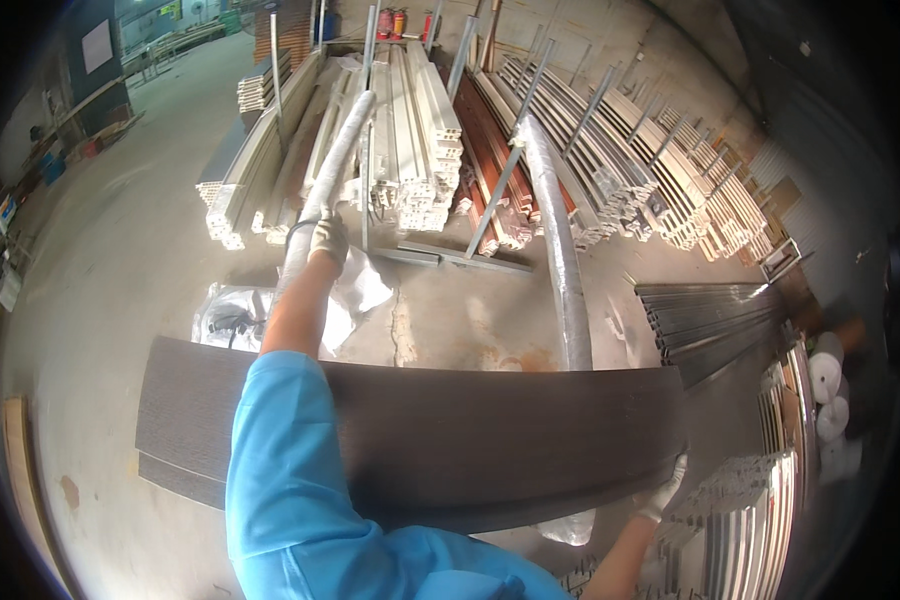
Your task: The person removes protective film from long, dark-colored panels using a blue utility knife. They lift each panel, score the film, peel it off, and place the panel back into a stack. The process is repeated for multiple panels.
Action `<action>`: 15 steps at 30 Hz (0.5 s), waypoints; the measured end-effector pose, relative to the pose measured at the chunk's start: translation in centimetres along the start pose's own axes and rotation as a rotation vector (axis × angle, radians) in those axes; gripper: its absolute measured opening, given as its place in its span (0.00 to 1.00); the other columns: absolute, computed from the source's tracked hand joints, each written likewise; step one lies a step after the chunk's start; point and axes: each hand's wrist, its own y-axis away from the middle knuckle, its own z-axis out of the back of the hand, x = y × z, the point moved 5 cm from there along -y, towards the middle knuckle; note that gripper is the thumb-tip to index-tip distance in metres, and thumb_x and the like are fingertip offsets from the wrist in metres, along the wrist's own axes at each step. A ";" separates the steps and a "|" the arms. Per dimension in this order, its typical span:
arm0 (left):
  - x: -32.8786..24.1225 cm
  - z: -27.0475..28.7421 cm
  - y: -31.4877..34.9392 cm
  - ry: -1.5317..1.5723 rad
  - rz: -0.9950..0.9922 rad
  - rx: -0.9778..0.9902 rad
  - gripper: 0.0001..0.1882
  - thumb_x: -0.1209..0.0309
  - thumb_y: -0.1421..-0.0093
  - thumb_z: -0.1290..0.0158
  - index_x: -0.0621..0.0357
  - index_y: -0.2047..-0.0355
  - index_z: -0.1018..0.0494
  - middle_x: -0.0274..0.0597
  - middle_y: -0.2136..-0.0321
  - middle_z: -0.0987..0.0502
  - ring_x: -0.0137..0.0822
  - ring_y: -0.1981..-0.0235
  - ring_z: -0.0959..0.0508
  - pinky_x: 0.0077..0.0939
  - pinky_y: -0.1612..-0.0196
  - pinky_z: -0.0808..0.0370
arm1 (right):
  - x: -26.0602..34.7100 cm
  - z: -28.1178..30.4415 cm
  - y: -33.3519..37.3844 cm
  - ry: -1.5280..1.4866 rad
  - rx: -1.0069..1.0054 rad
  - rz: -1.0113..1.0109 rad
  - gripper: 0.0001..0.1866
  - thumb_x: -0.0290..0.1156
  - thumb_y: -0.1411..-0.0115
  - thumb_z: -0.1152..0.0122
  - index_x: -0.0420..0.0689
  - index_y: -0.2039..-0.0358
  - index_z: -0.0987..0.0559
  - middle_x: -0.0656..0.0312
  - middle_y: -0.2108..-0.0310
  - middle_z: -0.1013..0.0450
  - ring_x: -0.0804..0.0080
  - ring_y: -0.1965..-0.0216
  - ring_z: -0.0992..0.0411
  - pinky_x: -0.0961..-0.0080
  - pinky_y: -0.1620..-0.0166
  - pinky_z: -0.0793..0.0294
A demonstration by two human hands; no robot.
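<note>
A long dark brown panel (510, 430) with a fine grain lies crosswise in front of me, over two plastic-wrapped bars. The left wrapped bar (342, 150) runs away from me, and my left hand (330, 240), in a white glove, is closed on it beyond the panel's far edge. A dark band shows around the bar beside that hand. At the panel's near right corner my gloved right hand (664, 490) grips the edge, its thumb side partly hidden. Farther right, the other wrapped bar (560, 250) passes under the panel. A second panel edge (175, 477) shows below the left end.
Stacks of white profiles (410, 140) and reddish-brown profiles (495, 170) stand between upright metal posts ahead. Dark profiles (715, 320) lie at right, near white rolls (827, 385). Clear plastic sheeting (232, 315) lies on the floor beyond the panel. More strips (770, 520) sit near right.
</note>
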 end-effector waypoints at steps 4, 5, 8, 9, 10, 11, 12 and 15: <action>0.3 3.7 1.9 0.508 -0.104 0.262 0.27 0.61 0.35 0.49 0.47 0.36 0.32 0.42 0.44 0.24 0.46 0.39 0.29 0.55 0.35 0.43 | 2.7 1.1 0.9 0.518 -0.387 0.211 0.39 0.56 0.39 0.39 0.46 0.34 0.35 0.52 0.35 0.38 0.52 0.35 0.38 0.54 0.36 0.34; 1.5 6.0 2.9 0.805 -0.129 0.188 0.26 0.61 0.36 0.48 0.47 0.38 0.31 0.43 0.48 0.22 0.46 0.43 0.26 0.50 0.38 0.37 | 4.6 0.5 1.9 0.877 -0.559 0.421 0.39 0.55 0.39 0.38 0.45 0.34 0.35 0.51 0.35 0.37 0.51 0.36 0.38 0.54 0.36 0.34; 5.3 14.0 6.4 1.505 -0.194 -0.109 0.17 0.59 0.37 0.44 0.57 0.54 0.25 0.49 0.62 0.20 0.45 0.57 0.20 0.36 0.50 0.26 | 9.1 -4.5 4.4 1.343 -0.604 0.937 0.32 0.44 0.38 0.34 0.42 0.38 0.31 0.47 0.40 0.33 0.49 0.39 0.36 0.54 0.39 0.32; 6.6 16.8 8.3 1.654 -0.245 -0.313 0.15 0.61 0.36 0.44 0.58 0.56 0.26 0.46 0.64 0.20 0.42 0.61 0.21 0.35 0.53 0.26 | 9.7 -6.4 5.3 1.350 -0.540 1.021 0.28 0.39 0.38 0.34 0.41 0.40 0.29 0.48 0.41 0.32 0.51 0.39 0.35 0.56 0.40 0.31; 8.1 19.3 10.4 1.770 -0.291 -0.523 0.13 0.63 0.35 0.44 0.59 0.57 0.26 0.43 0.66 0.21 0.39 0.64 0.21 0.33 0.55 0.25 | 9.4 -7.7 5.2 0.989 -0.385 0.913 0.21 0.32 0.37 0.35 0.40 0.46 0.25 0.51 0.45 0.28 0.60 0.45 0.30 0.64 0.44 0.27; 8.3 21.2 12.4 1.947 -0.310 -0.488 0.11 0.65 0.35 0.44 0.59 0.58 0.26 0.39 0.67 0.22 0.36 0.66 0.23 0.31 0.58 0.25 | 9.0 -10.0 6.1 0.849 -0.105 0.877 0.15 0.30 0.36 0.36 0.39 0.50 0.22 0.55 0.52 0.24 0.67 0.52 0.25 0.71 0.48 0.24; 8.2 23.0 14.7 2.071 -0.337 -0.468 0.10 0.68 0.35 0.44 0.60 0.58 0.26 0.36 0.68 0.23 0.32 0.67 0.24 0.30 0.60 0.25 | 8.1 -12.2 7.0 0.753 0.064 0.781 0.13 0.28 0.35 0.39 0.38 0.52 0.21 0.57 0.56 0.22 0.69 0.58 0.23 0.73 0.51 0.23; 6.8 27.4 22.4 2.193 -0.404 -0.293 0.10 0.69 0.36 0.41 0.61 0.59 0.26 0.32 0.69 0.23 0.30 0.71 0.24 0.26 0.67 0.26 | 1.5 -20.0 10.2 0.330 0.787 0.045 0.34 0.52 0.37 0.40 0.34 0.43 0.27 0.51 0.52 0.23 0.65 0.53 0.23 0.68 0.46 0.25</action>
